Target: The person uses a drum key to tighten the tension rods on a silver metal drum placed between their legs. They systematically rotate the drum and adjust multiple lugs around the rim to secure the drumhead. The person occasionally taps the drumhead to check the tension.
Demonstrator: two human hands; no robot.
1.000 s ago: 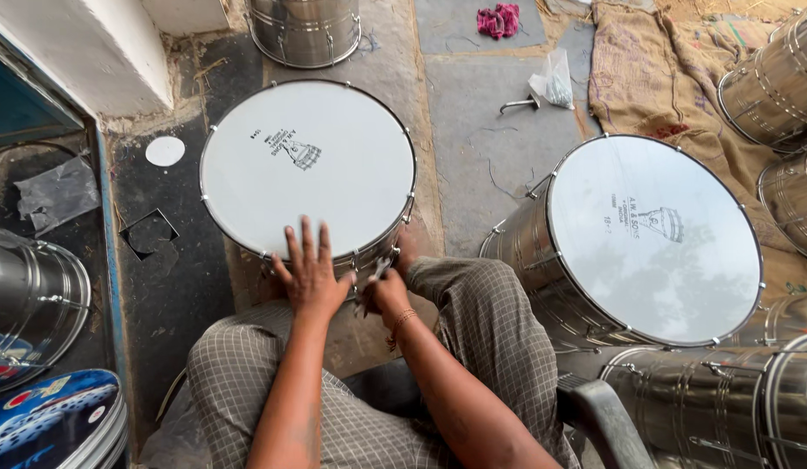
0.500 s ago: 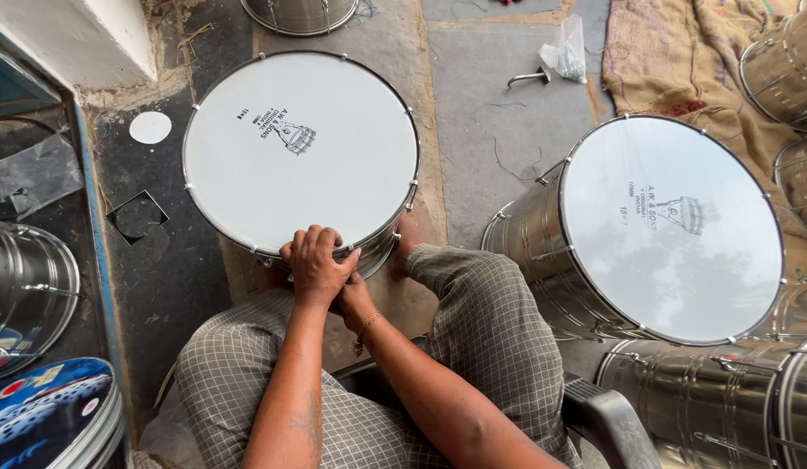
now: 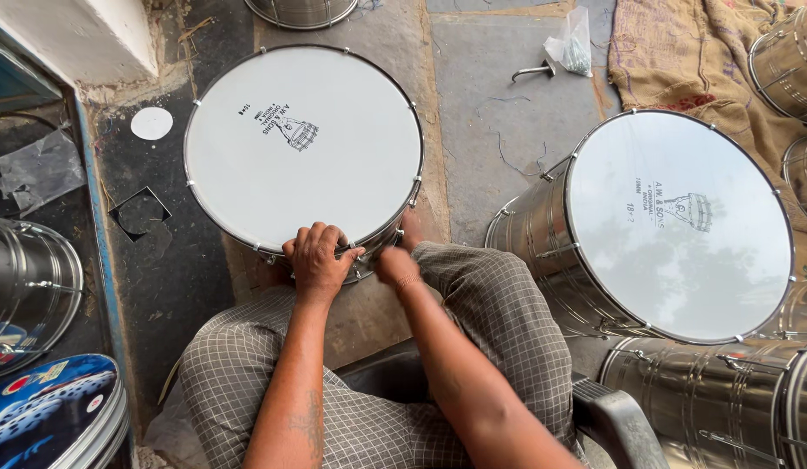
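A steel drum with a white head stands on the floor in front of my knees. My left hand is curled over its near rim, fingers gripping the metal hoop. My right hand is closed against the drum's side just below the rim, to the right of my left hand; what it holds is hidden. A second drum with a white head lies tilted on its side to my right, apart from both hands.
Several more steel drum shells lie at the right and one at the left. A blue patterned drum sits at bottom left. Burlap cloth, a small plastic bag and a metal hook lie beyond.
My left hand went from flat with spread fingers on the drum head to curled over the near rim. The view has shifted closer to the drum.
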